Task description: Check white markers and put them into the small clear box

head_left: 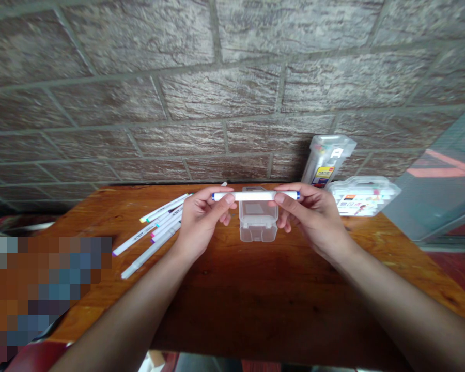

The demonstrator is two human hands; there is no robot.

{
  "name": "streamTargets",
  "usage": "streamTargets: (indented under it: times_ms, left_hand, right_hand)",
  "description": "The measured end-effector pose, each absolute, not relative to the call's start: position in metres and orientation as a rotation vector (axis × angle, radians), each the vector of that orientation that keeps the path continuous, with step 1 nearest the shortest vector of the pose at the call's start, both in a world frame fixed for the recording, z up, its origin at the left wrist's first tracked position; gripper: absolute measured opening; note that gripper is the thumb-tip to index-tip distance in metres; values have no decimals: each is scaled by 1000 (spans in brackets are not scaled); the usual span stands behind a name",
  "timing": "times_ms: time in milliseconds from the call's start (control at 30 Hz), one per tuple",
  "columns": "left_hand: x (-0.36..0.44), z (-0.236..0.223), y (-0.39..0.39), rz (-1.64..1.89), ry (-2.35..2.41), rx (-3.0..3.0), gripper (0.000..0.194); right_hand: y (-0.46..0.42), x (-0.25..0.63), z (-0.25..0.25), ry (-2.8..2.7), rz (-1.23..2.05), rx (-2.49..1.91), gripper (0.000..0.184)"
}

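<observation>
Both hands hold one white marker (253, 196) with blue ends, level above the wooden table (232, 289). My left hand (201, 219) pinches its left end between thumb and fingers. My right hand (312, 217) pinches its right end the same way. Directly behind and below the marker stands a small clear plastic box (258, 227), open at the top. Several more white markers (155, 230) with coloured caps lie loose on the table just left of my left hand.
An upright clear marker case (327, 160) leans at the brick wall (217, 88), back right. A second clear case full of markers (362, 196) lies flat beside it. A blurred patch covers the table's left front. A glass panel stands at the far right.
</observation>
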State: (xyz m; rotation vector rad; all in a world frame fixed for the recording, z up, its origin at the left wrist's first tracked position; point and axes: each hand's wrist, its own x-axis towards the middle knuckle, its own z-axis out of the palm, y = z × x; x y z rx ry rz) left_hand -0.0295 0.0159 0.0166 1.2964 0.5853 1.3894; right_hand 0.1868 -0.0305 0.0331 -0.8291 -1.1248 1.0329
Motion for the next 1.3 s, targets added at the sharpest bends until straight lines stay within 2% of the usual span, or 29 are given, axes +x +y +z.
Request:
streamTargets:
  times_ms: [567, 1300]
  left_hand:
    - [-27, 20, 14, 1392, 567, 1264, 15]
    - [-29, 24, 13, 1376, 549, 1221, 20]
  right_hand:
    - [-31, 187, 32, -1135, 1044, -818, 25]
    - [-31, 188, 33, -1082, 1083, -794, 22]
